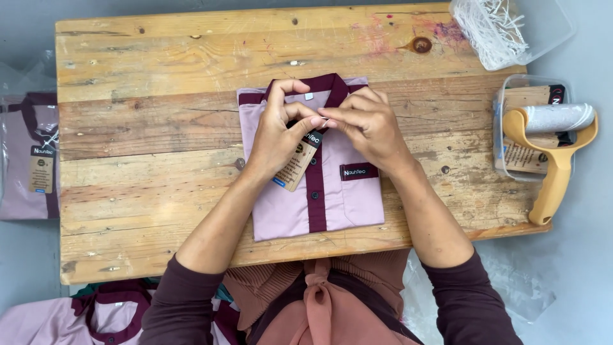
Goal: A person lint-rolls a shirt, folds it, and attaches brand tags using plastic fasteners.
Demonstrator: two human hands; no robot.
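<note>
Head view: both hands (322, 124) pinch one hang tag (299, 163) on one folded shirt (348, 198).

A yellow-handled lint roller (554, 148) lies across a clear tub of card tags (527, 128) at the wooden table's (159, 70) right edge. Another clear tub of white strings (495, 25) sits behind it, and a bagged shirt (29, 153) lies left.

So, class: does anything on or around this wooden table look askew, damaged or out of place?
The tabletop has a pink stain near its far right corner. The yellow-handled lint roller hangs over the right edge, propped on a clear tub. The folded pink shirt lies square under both hands.
</note>
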